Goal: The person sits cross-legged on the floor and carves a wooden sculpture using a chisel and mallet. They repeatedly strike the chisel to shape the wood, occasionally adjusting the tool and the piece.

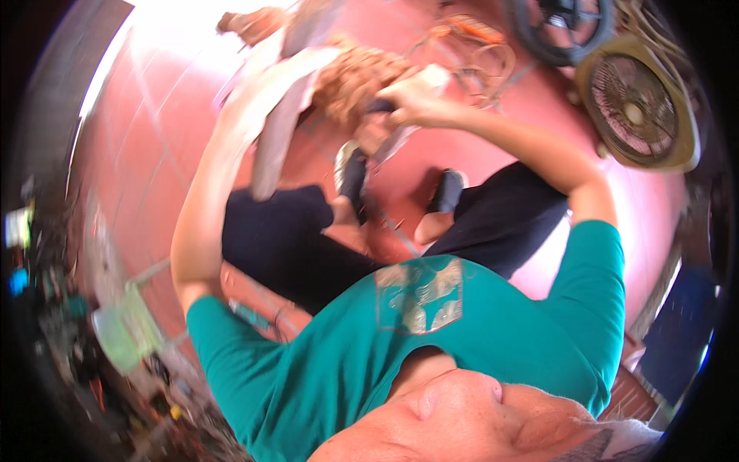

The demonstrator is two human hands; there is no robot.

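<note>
My left hand, washed out by glare, is closed around a long grey-brown bar that looks like wood. The bar slants from the top of the view down to beside my left knee. My right hand is closed on a dark handle; the rest of that tool is too blurred to name. Between and beyond my hands is a reddish-brown, curly heap, its kind unclear. My feet in dark shoes rest on the floor below.
A square-framed fan stands at the right, near a dark wheel. An orange object with a looped cord lies ahead on the red tiled floor. Clutter and a pale green container line the left.
</note>
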